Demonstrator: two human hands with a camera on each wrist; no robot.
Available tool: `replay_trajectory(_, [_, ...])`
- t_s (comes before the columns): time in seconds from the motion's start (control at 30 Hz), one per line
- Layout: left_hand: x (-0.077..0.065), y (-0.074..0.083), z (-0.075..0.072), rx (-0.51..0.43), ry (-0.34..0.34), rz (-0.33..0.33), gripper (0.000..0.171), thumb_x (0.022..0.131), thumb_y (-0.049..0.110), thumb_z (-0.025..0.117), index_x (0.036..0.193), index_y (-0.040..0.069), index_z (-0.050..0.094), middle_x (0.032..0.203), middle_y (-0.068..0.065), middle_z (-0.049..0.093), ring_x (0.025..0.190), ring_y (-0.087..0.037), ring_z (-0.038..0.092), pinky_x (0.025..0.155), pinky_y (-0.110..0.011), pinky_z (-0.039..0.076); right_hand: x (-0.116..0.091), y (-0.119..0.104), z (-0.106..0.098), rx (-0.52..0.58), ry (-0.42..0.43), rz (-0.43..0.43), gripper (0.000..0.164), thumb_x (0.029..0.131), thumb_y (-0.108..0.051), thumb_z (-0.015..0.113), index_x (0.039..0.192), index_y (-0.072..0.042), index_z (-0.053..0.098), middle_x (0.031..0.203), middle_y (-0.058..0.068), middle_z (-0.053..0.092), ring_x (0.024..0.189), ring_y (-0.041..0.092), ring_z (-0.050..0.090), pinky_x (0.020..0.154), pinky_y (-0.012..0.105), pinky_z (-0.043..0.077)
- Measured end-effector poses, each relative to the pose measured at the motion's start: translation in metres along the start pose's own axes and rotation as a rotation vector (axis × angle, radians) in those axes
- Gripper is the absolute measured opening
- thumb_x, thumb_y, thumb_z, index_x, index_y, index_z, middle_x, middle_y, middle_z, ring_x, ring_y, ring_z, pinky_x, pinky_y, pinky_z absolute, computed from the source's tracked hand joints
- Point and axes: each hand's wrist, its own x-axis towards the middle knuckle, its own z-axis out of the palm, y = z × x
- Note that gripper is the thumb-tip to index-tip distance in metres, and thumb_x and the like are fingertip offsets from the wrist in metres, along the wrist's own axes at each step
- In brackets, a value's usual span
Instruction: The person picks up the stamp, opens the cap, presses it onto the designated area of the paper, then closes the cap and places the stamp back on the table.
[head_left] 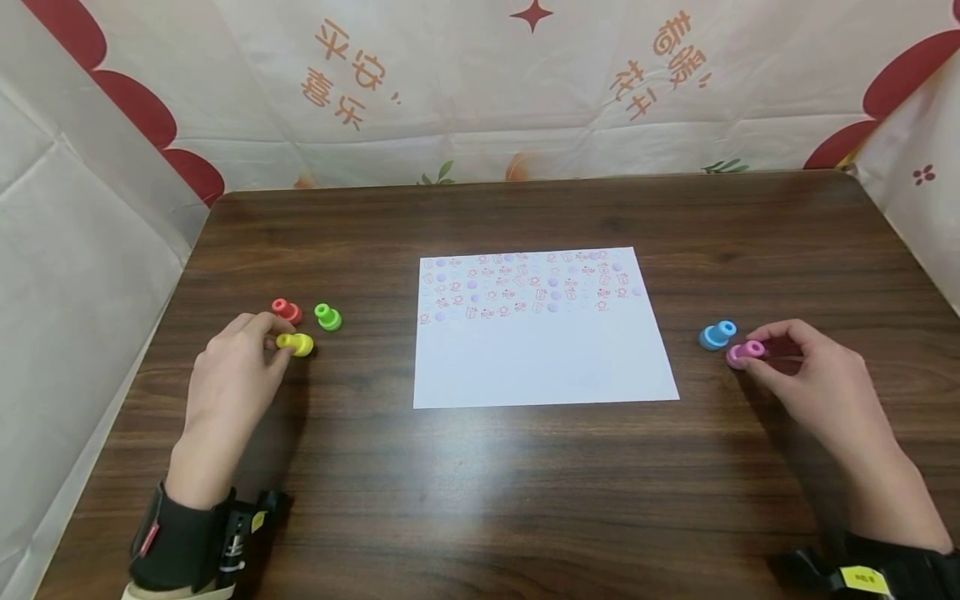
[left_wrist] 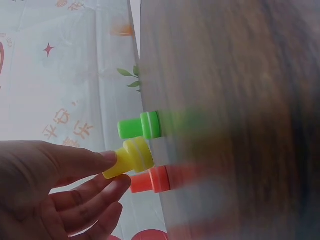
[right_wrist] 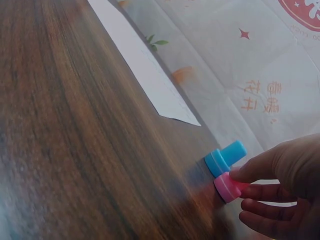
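Note:
On the left of the table, my left hand (head_left: 236, 371) pinches a yellow stamp (left_wrist: 134, 156) between thumb and fingers. The stamp is tilted, and the left wrist view shows it off the tabletop. Close by stand a red stamp (head_left: 286, 311) and a green stamp (head_left: 327, 317), both upright. Over on the right, my right hand (head_left: 821, 379) holds a pink stamp (right_wrist: 227, 187) by its handle, with the fingertips partly covering it. A blue stamp (head_left: 717, 335) stands right beside the pink one.
A white sheet of paper (head_left: 540, 358) lies mid-table, its upper part covered with rows of small red and purple prints. The brown wooden table (head_left: 465, 508) ends at a printed white cloth (head_left: 480, 83) behind. White cloth also hangs at both sides.

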Motion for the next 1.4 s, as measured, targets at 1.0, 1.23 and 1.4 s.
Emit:
replay_trajectory(1.0, [-0.002,0.016,-0.011,-0.098,-0.002,-0.003,0.024,0.083,0.004,0.072,0.105,0.000,0.065,0.099,-0.020,0.062,0.087,-0.037,0.063,0.066,-0.056,0.052,-0.004,-0.014,-0.019,0.033,0.103,-0.002,0.044,0.090,-0.024,0.066,0.121,0.005,0.055,0.115,0.030,0.059,0.104,0.046,0.054,0.090,0.046,0.054])
replay_trajectory(1.23, [-0.001,0.022,-0.013,-0.138,0.034,0.031,0.023,0.081,0.004,0.073,0.104,0.002,0.066,0.100,-0.019,0.064,0.085,-0.034,0.065,0.068,-0.055,0.053,-0.006,-0.025,-0.025,0.059,0.169,-0.028,0.045,0.087,-0.031,0.069,0.120,-0.001,0.059,0.114,0.024,0.062,0.094,-0.006,0.049,0.073,-0.008,0.024])
replay_trajectory(1.4, [0.000,0.031,-0.016,-0.211,0.043,0.047,0.022,0.081,0.005,0.074,0.101,0.003,0.066,0.100,-0.017,0.065,0.085,-0.033,0.066,0.072,-0.054,0.056,-0.004,-0.041,-0.027,0.086,0.185,-0.059,0.046,0.085,-0.032,0.071,0.120,-0.004,0.061,0.114,0.021,0.064,0.087,-0.023,0.035,0.073,-0.007,0.025])
